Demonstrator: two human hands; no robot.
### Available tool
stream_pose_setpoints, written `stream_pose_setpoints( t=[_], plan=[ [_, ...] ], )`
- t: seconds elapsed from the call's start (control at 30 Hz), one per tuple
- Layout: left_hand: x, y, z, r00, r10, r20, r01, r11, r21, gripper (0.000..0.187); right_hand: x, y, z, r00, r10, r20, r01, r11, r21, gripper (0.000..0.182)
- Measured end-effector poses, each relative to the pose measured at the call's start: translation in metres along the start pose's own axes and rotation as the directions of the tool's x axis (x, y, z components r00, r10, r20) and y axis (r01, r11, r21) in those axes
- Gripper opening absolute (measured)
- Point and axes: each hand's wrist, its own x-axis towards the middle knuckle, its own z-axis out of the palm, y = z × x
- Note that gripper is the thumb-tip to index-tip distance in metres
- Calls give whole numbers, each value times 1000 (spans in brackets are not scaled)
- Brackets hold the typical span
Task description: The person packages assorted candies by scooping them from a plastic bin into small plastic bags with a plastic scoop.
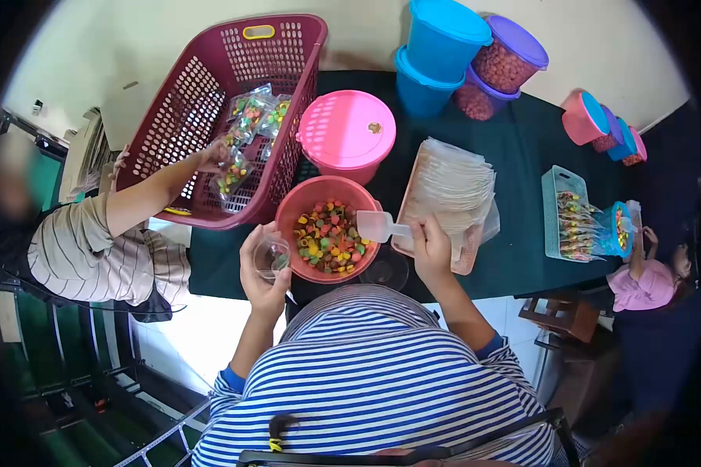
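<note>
My left hand (263, 272) holds a small clear plastic cup (271, 258) at the left side of a pink bowl (287, 204); a little greenish content shows in the cup. Colourful small pieces (331, 237) in red, yellow, green and orange lie in the bowl. In my right hand (432, 249) is the handle of a white translucent scoop (375, 226), whose blade is over the bowl's right edge. Close to my right hand, a pink tray (463, 261) carries a stack of clear plastic bags (453, 179). A dark round lid (385, 268) lies just below the bowl.
A co-worker's hand (214, 156) reaches into a maroon basket (308, 101) with filled bags (249, 113). Behind the bowl stands a pink lidded tub (346, 128). Blue tubs (436, 47) and purple-lidded tubs (506, 62) stand farther back. Another person (646, 280) is beside a teal basket (551, 226).
</note>
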Motion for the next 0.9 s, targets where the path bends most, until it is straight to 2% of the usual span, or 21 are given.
stream_pose_setpoints(
  t=[0.07,0.1,0.17,0.2,0.27,0.3,0.37,0.4,0.43,0.5,0.53,0.67,0.73,0.77,0.83,0.87,0.9],
  plan=[
    [3,-1,-3,1000,13,4,-13,1000,17,74,-5,0,-4,997,-67,-36,61,988,-145,23],
    [3,-1,-5,999,48,-10,-48,999,6,75,-8,4,-8,998,-60,-31,55,988,-143,23],
    [4,0,-8,996,87,-31,-87,996,-7,75,-9,12,-24,974,-156,-163,130,978,-162,23],
    [4,1,-10,993,101,-61,-103,994,-40,75,-10,13,-33,975,-155,-159,130,978,-161,23],
    [6,3,-15,984,148,-95,-153,987,-51,69,-17,14,-53,993,81,-85,-82,997,-1,23],
    [7,3,-15,984,148,-97,-154,987,-48,69,-22,21,-59,993,81,-83,-81,997,1,23],
    [6,2,-13,983,136,-121,-140,990,-33,63,-39,53,-67,930,357,82,-355,934,-43,23],
    [7,2,-12,983,139,-123,-143,990,-21,58,-48,72,-69,933,339,124,-322,937,-137,22],
    [7,2,-11,982,140,-125,-143,989,-22,58,-54,78,-68,933,338,126,-321,937,-138,22],
    [5,1,-12,991,84,-104,-95,990,-103,56,-66,89,-64,906,397,147,-346,894,-284,22],
    [5,1,-12,990,97,-106,-106,991,-84,55,-72,103,-63,928,351,125,-303,907,-293,22],
    [5,0,-12,994,84,-75,-87,995,-41,55,-85,128,-60,937,345,60,-303,885,-353,22],
    [4,3,-9,995,65,-74,-68,997,-47,55,-83,123,-55,938,325,118,-216,816,-536,23],
    [4,4,-10,996,45,-72,-49,997,-51,55,-82,120,-53,939,321,124,-210,819,-534,23],
    [3,5,-12,996,66,-64,-68,997,-29,55,-71,89,-49,953,232,195,-23,697,-716,22],
    [2,6,-12,995,85,-51,-85,996,-12,55,-62,76,-48,925,336,176,-72,610,-789,16],
    [0,6,-12,994,90,-59,-91,996,-10,55,-52,64,-46,927,329,183,-62,612,-788,16]
  ],
)
